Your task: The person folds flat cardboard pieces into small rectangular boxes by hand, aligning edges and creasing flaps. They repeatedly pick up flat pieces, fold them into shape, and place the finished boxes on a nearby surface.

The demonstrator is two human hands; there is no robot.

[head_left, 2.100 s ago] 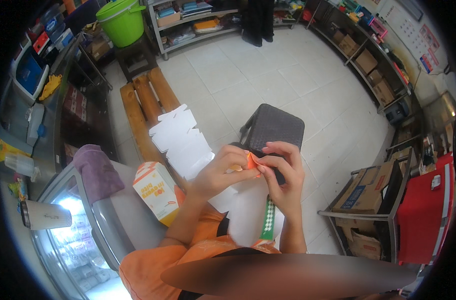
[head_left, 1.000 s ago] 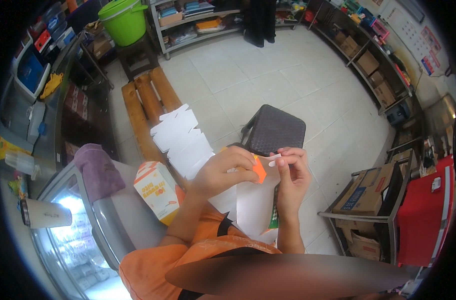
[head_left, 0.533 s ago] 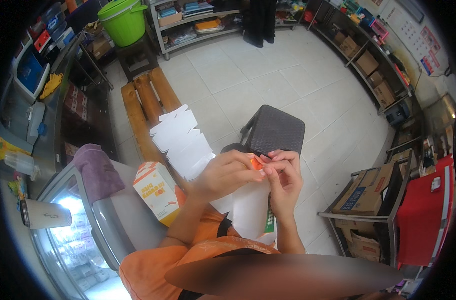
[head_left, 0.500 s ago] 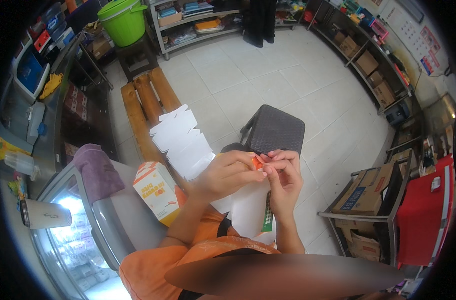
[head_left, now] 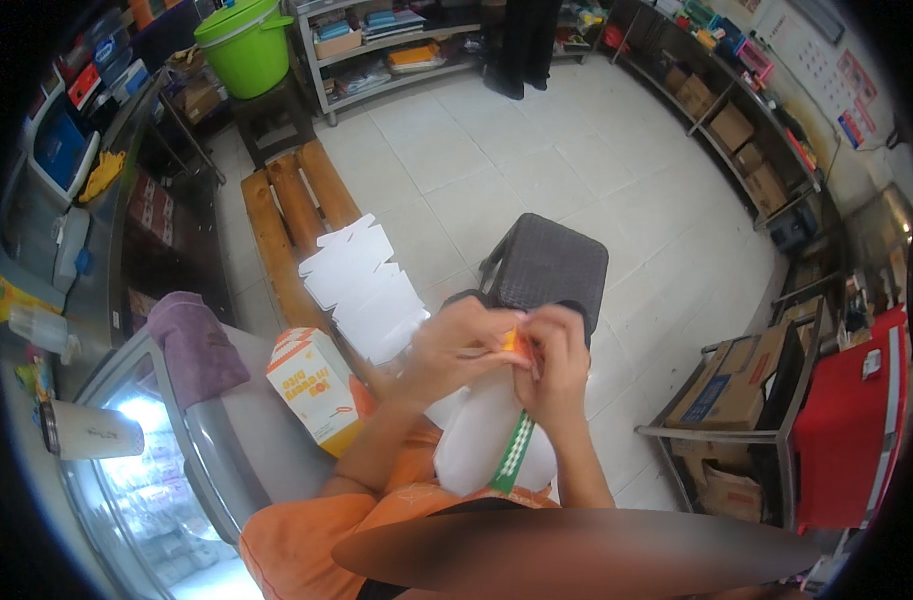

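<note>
The small orange piece (head_left: 517,345) is between the left hand (head_left: 454,345) and the right hand (head_left: 556,362), which pinch it closely together. The left forearm (head_left: 369,445) slants inward; the right forearm (head_left: 581,468) stands steeper. Just below the hands is the white carton (head_left: 474,432).

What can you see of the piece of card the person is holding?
The card looks like thin cardboard, with a plain white, curving face. Toward its right side runs a slanted green strip with white checks, and more white shows beyond it. At the top, an orange part, seemingly of the same piece, is pinched between the fingers of the left hand and right hand. Its lower end is close to the orange shirt. Hands and blur hide any finer folds.
</note>
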